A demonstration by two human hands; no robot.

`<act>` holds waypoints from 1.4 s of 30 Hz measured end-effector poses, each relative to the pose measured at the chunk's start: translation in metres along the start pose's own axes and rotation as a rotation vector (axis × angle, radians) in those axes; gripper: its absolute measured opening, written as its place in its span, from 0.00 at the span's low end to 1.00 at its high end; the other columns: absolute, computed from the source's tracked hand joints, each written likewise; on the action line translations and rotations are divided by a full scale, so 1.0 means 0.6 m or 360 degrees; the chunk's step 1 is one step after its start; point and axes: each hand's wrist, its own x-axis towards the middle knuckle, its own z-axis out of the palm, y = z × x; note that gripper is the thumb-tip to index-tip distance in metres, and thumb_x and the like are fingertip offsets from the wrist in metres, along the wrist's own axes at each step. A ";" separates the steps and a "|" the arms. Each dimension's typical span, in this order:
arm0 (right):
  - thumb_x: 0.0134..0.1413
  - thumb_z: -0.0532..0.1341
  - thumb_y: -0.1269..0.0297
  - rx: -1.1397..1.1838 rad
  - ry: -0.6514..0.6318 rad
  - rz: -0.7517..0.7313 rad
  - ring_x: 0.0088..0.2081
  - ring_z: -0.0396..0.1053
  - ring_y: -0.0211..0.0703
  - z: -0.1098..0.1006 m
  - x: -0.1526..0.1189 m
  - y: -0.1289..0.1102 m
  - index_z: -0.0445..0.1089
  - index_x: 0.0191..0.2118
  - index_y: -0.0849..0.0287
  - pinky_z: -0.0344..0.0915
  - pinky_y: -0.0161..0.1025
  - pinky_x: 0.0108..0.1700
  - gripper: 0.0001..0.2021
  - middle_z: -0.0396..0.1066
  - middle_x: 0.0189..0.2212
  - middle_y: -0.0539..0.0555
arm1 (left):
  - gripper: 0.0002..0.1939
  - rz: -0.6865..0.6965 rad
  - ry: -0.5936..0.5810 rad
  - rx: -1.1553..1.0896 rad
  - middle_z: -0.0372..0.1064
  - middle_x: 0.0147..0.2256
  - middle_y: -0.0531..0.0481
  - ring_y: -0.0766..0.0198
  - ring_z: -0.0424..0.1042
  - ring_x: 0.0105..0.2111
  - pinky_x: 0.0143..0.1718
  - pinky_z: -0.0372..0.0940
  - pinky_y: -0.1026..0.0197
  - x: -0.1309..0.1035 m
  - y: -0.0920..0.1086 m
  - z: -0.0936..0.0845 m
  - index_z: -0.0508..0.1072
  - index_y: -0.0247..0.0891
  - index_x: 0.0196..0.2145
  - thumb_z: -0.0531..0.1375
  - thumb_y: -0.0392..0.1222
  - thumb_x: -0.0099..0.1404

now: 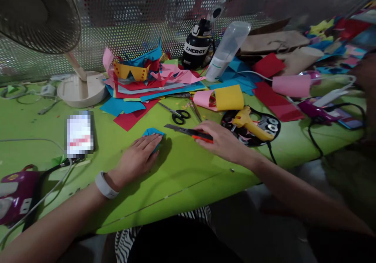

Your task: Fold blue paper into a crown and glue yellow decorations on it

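My left hand [140,156] lies flat over a small folded piece of blue paper [153,131], pressing it on the green table [188,177]; most of the paper is under the fingers. To the right, my right hand [216,138] has its fingers wrapped round an orange and black utility knife [202,136]. The knife's dark blade [175,127] points left toward the blue paper, apart from it. Black-handled scissors [178,115] rest just beyond the blade. Close to my right hand, a yellow glue gun [251,125] lies on a black mat [276,126].
A fan [82,90] and a phone [79,134] stand at the left. Stacked coloured paper [173,87], a black bottle [196,45] and a clear plastic bottle [227,51] line the back. Purple devices [17,196] with cords sit at both sides. Part of another person shows at far right.
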 end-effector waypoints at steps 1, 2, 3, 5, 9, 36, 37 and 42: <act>0.60 0.56 0.65 0.0022 -0.0035 -0.0010 0.45 0.71 0.51 0.000 -0.012 -0.006 0.69 0.47 0.57 0.70 0.50 0.48 0.11 0.73 0.43 0.58 | 0.21 -0.0012 -0.0006 -0.0009 0.67 0.58 0.37 0.53 0.68 0.58 0.58 0.67 0.46 0.000 -0.001 0.002 0.64 0.31 0.60 0.52 0.42 0.72; 0.60 0.56 0.65 0.0032 -0.0062 -0.0022 0.46 0.71 0.51 0.001 -0.022 -0.011 0.69 0.48 0.57 0.70 0.50 0.49 0.12 0.73 0.43 0.58 | 0.21 -0.0023 -0.0008 -0.0016 0.66 0.58 0.37 0.53 0.68 0.58 0.58 0.66 0.46 0.000 -0.002 0.003 0.65 0.31 0.60 0.52 0.42 0.73; 0.60 0.56 0.65 0.0034 -0.0085 -0.0037 0.47 0.71 0.51 0.001 -0.028 -0.015 0.69 0.49 0.56 0.70 0.50 0.49 0.12 0.73 0.44 0.58 | 0.21 -0.0034 -0.0005 -0.0024 0.66 0.59 0.37 0.53 0.68 0.58 0.58 0.66 0.46 -0.001 -0.002 0.005 0.65 0.32 0.60 0.51 0.41 0.73; 0.61 0.56 0.66 0.0027 -0.0122 -0.0064 0.47 0.71 0.51 0.004 -0.033 -0.022 0.70 0.50 0.56 0.69 0.51 0.50 0.13 0.73 0.44 0.58 | 0.21 -0.0059 0.0016 -0.0049 0.66 0.59 0.38 0.54 0.68 0.58 0.59 0.65 0.46 -0.001 -0.002 0.006 0.65 0.33 0.60 0.51 0.41 0.73; 0.62 0.56 0.67 -0.0005 -0.0161 -0.0074 0.48 0.71 0.51 0.012 -0.022 -0.035 0.69 0.52 0.57 0.70 0.50 0.50 0.14 0.73 0.45 0.59 | 0.21 -0.0152 0.0006 -0.0221 0.66 0.59 0.41 0.56 0.67 0.58 0.60 0.65 0.47 0.003 0.004 -0.007 0.66 0.35 0.60 0.49 0.44 0.74; 0.68 0.51 0.66 -0.0477 0.0079 -0.0296 0.44 0.70 0.54 0.058 0.007 -0.037 0.71 0.53 0.63 0.72 0.50 0.41 0.16 0.72 0.42 0.63 | 0.25 0.0128 -0.0163 -0.0206 0.69 0.52 0.37 0.52 0.70 0.49 0.50 0.69 0.47 0.034 -0.036 -0.033 0.70 0.34 0.56 0.54 0.38 0.62; 0.68 0.51 0.67 -0.0498 0.0075 -0.0305 0.44 0.70 0.54 0.057 0.006 -0.037 0.71 0.53 0.64 0.71 0.50 0.41 0.16 0.72 0.43 0.63 | 0.25 0.0133 -0.0153 -0.0181 0.70 0.52 0.37 0.52 0.70 0.48 0.50 0.69 0.47 0.035 -0.036 -0.030 0.71 0.34 0.56 0.55 0.38 0.61; 0.68 0.50 0.68 -0.0504 0.0044 -0.0294 0.45 0.70 0.54 0.055 0.007 -0.039 0.71 0.53 0.62 0.71 0.50 0.41 0.16 0.72 0.44 0.63 | 0.22 0.0150 -0.0087 -0.0087 0.70 0.51 0.38 0.53 0.71 0.47 0.47 0.70 0.48 0.035 -0.036 -0.021 0.70 0.35 0.56 0.55 0.40 0.64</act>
